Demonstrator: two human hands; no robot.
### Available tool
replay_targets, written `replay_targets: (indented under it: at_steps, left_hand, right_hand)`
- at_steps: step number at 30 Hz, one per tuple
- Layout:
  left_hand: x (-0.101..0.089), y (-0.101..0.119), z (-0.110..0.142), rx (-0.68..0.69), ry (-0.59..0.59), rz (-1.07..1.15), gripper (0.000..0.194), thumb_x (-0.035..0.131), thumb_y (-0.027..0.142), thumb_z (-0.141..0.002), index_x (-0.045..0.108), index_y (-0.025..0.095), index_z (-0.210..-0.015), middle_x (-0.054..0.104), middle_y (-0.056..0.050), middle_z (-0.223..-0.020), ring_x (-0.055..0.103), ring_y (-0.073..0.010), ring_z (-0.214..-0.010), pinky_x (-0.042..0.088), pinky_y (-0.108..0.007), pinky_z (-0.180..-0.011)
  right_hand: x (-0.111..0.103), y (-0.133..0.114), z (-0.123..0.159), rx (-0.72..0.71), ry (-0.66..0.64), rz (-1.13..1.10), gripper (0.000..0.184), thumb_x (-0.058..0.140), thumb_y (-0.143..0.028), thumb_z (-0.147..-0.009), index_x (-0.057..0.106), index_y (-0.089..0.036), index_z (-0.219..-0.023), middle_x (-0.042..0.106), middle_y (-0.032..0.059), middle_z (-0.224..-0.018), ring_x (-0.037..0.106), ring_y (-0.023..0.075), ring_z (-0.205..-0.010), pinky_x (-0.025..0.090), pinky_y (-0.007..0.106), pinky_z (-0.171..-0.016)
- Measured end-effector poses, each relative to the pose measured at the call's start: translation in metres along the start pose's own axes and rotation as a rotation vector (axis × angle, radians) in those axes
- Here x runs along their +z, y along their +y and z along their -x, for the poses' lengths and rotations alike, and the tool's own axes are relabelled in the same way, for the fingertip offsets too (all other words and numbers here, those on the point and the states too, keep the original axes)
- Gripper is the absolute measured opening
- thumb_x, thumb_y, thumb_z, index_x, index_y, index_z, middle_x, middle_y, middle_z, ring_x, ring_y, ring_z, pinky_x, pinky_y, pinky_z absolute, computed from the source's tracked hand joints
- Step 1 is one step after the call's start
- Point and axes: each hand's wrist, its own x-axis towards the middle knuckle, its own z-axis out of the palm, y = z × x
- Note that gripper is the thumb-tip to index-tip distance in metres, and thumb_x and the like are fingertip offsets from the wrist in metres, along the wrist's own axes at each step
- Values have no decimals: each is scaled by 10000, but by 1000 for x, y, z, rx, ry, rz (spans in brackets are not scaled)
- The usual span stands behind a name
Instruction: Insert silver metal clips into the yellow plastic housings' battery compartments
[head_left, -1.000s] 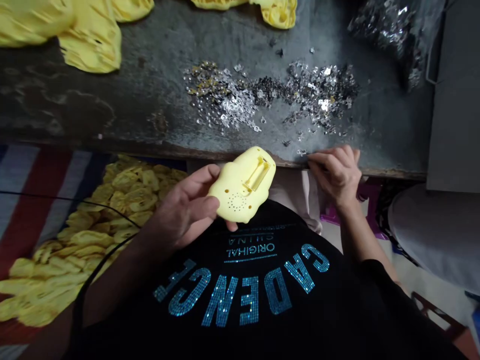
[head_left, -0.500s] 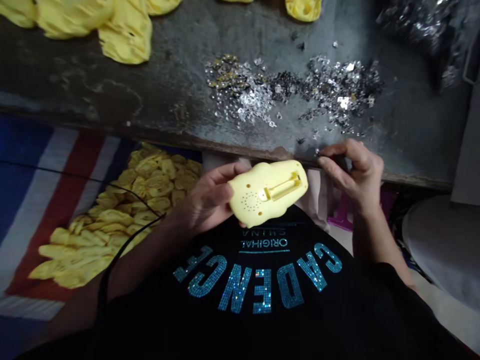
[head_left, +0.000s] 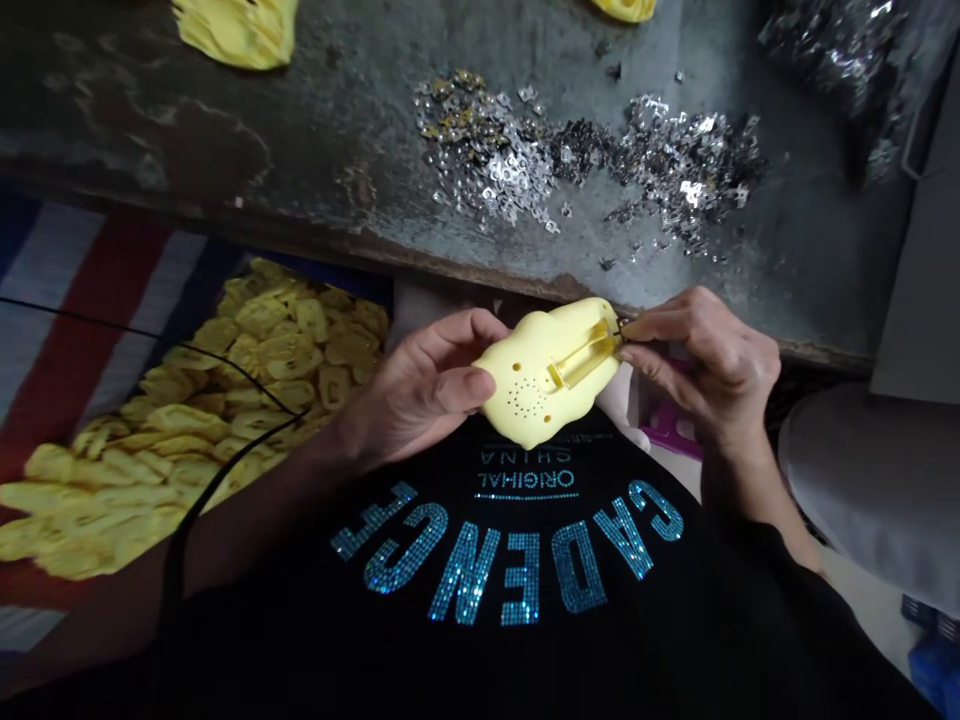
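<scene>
A yellow shell (head_left: 499,370) is held in front of the black shirt (head_left: 487,660), just off the near edge of the bench (head_left: 322,130). Its rounded end is gripped by the left hand (head_left: 424,390), with the thumb laid on top and the other fingers partly hidden underneath. The shell's long slot (head_left: 583,362) is turned upward, and a ring of small holes is shown near the thumb. At the opposite end, a small dark piece (head_left: 619,335) is pinched between thumb and fingers of the right hand (head_left: 697,360), against the slot's end; its shape is too small to be made out. Metal clips (head_left: 495,170) are scattered across the bench beyond both hands. More yellow shells (head_left: 247,390) are heaped on a striped sheet (head_left: 97,290) at the left.
</scene>
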Motion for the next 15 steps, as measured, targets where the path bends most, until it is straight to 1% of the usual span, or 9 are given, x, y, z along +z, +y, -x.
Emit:
replay_targets:
  at_steps: [4, 7, 11, 15]
  left_hand:
    - [3, 2, 2, 5, -6, -5, 356, 1079, 384, -756, 880, 267, -1026, 826, 0, -938, 771, -140, -798, 661, -225, -735]
    - [7, 5, 3, -7, 4, 3, 346, 1076, 386, -764, 876, 252, -1011, 805, -4, -923, 754, -130, -795, 650, -213, -735]
    - [9, 6, 4, -27, 34, -10, 345, 1048, 381, -785, 838, 223, -1008, 804, -32, -926, 748, -170, -805, 643, -252, -725]
    - [6, 3, 1, -1, 0, -42, 367, 1030, 437, -771, 819, 246, -1003, 805, -38, -918, 732, -195, -776, 629, -287, -679]
  right_hand:
    - [-7, -4, -3, 2, -67, 40, 206, 850, -201, -1055, 809, -309, -1225, 869, 18, -1042, 791, 223, -863, 660, 401, -801]
    - [-13, -8, -4, 36, -119, 90, 201, 815, -201, -1069, 821, -329, -1224, 874, 22, -1064, 804, 242, -889, 670, 431, -811]
    - [-18, -12, -6, 55, -169, 111, 231, 794, -194, -1072, 835, -351, -1237, 876, 27, -1102, 806, 261, -936, 676, 459, -851]
    - [-20, -14, -10, 42, -195, 126, 232, 779, -171, -1076, 838, -347, -1214, 863, 30, -1076, 778, 252, -903, 664, 444, -821]
